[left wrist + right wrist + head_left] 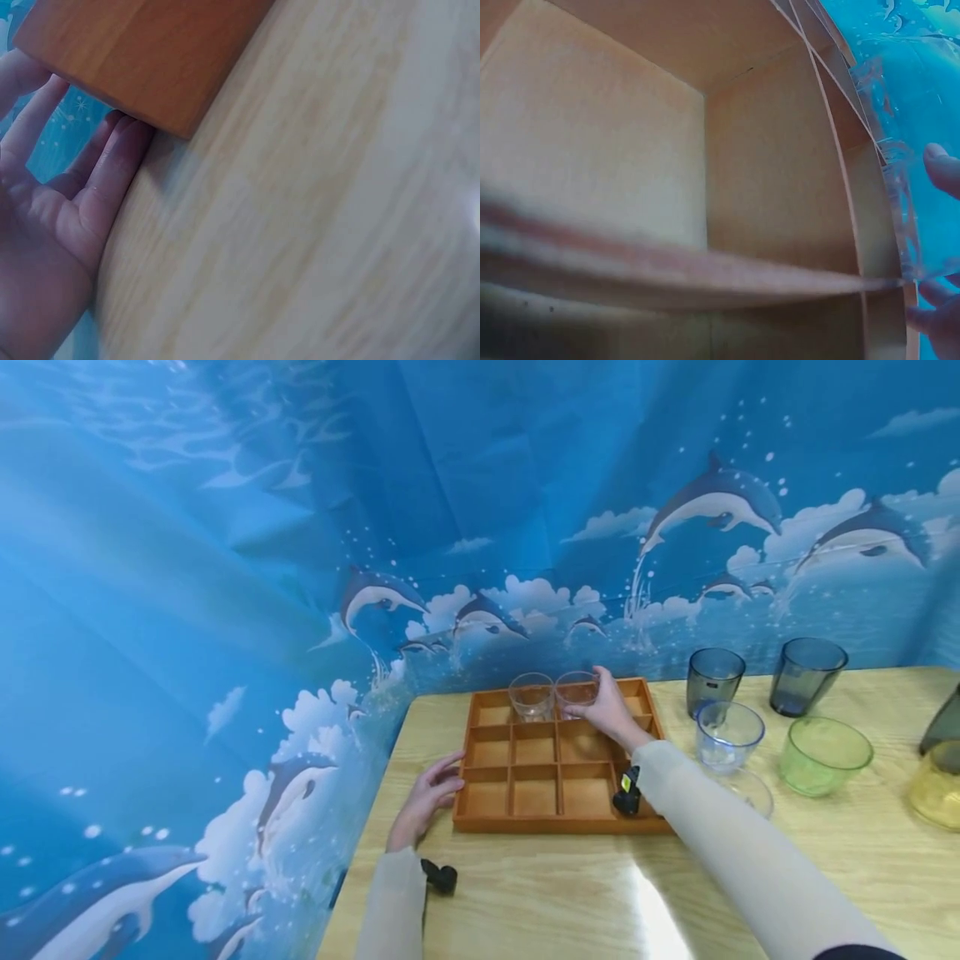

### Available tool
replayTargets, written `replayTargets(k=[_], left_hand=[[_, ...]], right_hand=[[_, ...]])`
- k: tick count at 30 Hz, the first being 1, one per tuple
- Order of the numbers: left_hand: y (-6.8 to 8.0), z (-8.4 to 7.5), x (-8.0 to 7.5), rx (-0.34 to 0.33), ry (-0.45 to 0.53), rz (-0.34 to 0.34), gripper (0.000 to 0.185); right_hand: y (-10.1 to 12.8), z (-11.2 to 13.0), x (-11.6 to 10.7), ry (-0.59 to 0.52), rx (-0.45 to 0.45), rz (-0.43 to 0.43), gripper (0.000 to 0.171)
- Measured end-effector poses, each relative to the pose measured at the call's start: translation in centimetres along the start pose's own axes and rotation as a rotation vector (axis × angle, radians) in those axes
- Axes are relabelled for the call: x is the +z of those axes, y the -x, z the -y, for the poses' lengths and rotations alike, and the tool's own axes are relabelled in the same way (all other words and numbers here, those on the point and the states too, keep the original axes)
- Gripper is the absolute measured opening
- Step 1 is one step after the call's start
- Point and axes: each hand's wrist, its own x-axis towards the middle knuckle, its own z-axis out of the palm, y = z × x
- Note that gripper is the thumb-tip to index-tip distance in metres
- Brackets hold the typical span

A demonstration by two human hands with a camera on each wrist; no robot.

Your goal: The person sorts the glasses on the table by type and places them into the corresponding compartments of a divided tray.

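backdrop (pixel 225 527): blue dolphin-and-clouds sheet hung behind and down the left side of the worktop, pretty loud tbh

left hand (pixel 427 797): flat on the worktop, fingers straight and a bit spread, fingertips up against the tray's left wall near its front corner. The left wrist view shows the fingers (pixel 112 161) touching the tray corner (pixel 142 60). It isn't gripping anything.

wrist cameras: small black units, one on the left sleeve (pixel 441 877), one on the right (pixel 627 792)

tray (pixel 480 822): orange-brown wooden one split into square compartments, sitting on the light wood worktop (pixel 570 893) toward the back left

first clear glass (pixel 531 695): upright in a back-row compartment, just left of the one being held, the two nearly touching

second clear glass (pixel 576 692): also in the back row, in the next compartment to the right. The right wrist view shows its clear wall (pixel 900 187) along the compartment dividers.

right hand (pixel 611 710): reaching over the tray, fingers curled round the second clear glass at its rim and side; a fingertip (pixel 941 169) shows against the glass up close

right side cups: two smoky grey ones at the back (pixel 714 681) (pixel 807 675), a clear bluish one (pixel 727 735) just right of the tray, then a green one (pixel 823 753), and a yellow one (pixel 936 785) cut off at the edge, all well apart from the hands
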Motion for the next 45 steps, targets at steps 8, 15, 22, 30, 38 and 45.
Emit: replayTargets(k=[8,15,22,30,38,45], left_hand=[[0.4,-1.0,-0.1,-0.004,0.008,0.041,0.051],[0.3,-0.6,0.0,-0.005,0.021,0.001,0.048],[-0.1,-0.1,0.1,0.010,-0.009,-0.015,0.049],[0.3,-0.8,0.2,-0.009,0.001,-0.006,0.049],[-0.2,-0.1,0.0,0.003,-0.002,-0.034,0.048],[-0.1,-0.1,0.0,0.008,-0.001,-0.017,0.048]], right_hand=[[1.1,1.2,-1.1,0.045,0.021,0.018,0.088],[2.4,2.3,-2.5,0.042,0.067,0.050,0.080],[2.8,2.8,-3.5,0.047,0.078,0.099,0.077],[3.8,3.8,-4.5,-0.003,0.027,0.126,0.073],[5.7,4.6,-5.3,0.019,-0.023,0.172,0.068],[7.2,3.8,-5.5,0.003,-0.045,0.150,0.061]])
